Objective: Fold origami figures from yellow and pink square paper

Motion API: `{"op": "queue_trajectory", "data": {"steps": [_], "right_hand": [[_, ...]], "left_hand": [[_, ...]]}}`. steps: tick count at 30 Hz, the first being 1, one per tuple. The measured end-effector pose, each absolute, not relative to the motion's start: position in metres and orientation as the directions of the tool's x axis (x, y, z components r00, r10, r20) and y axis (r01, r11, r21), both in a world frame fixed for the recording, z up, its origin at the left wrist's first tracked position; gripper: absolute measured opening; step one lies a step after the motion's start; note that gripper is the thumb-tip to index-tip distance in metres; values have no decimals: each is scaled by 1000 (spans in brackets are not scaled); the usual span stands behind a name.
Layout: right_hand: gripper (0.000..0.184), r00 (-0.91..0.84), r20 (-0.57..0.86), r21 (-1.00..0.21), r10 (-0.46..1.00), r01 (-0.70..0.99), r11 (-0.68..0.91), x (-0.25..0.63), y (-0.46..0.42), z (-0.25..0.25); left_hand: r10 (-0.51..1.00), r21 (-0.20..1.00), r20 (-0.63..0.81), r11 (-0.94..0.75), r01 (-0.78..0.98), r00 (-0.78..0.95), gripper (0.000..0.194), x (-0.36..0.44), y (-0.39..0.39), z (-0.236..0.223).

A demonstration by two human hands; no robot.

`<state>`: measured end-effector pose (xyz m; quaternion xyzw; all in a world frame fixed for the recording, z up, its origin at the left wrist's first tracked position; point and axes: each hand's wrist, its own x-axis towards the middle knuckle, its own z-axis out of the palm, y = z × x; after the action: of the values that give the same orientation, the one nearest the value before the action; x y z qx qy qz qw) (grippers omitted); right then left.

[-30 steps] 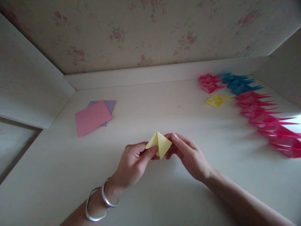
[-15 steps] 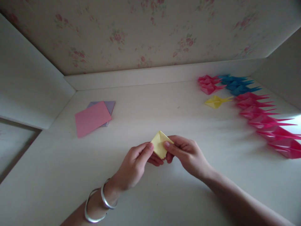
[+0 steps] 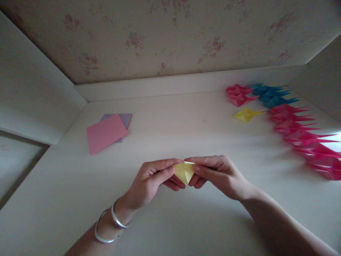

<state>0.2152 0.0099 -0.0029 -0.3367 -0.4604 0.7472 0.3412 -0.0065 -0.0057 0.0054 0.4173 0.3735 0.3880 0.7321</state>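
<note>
A small folded piece of yellow paper [image 3: 184, 172] is held between both hands above the white table, showing a downward-pointing triangle with a crease down its middle. My left hand [image 3: 156, 175], with two silver bangles at the wrist, pinches its left corner between thumb and fingers. On the opposite side my right hand [image 3: 217, 174] grips the right corner, its thumb on the near face and index finger along the top edge. The fingers hide both side corners and the back of the paper.
Pink paper [image 3: 106, 133] lies over purple sheets [image 3: 128, 119] at the left. Toward the right on the white table [image 3: 165, 124] sit a yellow folded paper shape [image 3: 245, 115], several blue ones [image 3: 273, 96] and several pink ones [image 3: 298, 137]. A flowered wall [image 3: 149, 42] rises behind.
The yellow paper went from a diamond shape to a triangle, its upper point no longer showing. Both index fingers now lie along its top edge.
</note>
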Motion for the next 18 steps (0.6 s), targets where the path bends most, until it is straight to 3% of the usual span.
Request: {"op": "queue_trajectory", "data": {"steps": [6, 18], "right_hand": [[15, -573, -188, -871, 798, -278, -405, 219, 11, -2], [6, -545, -250, -812, 800, -333, -480, 216, 12, 3]], "left_hand": [[839, 842, -226, 423, -333, 495, 16, -9, -7, 4], [815, 864, -173, 395, -313, 553, 17, -9, -9, 5]]}}
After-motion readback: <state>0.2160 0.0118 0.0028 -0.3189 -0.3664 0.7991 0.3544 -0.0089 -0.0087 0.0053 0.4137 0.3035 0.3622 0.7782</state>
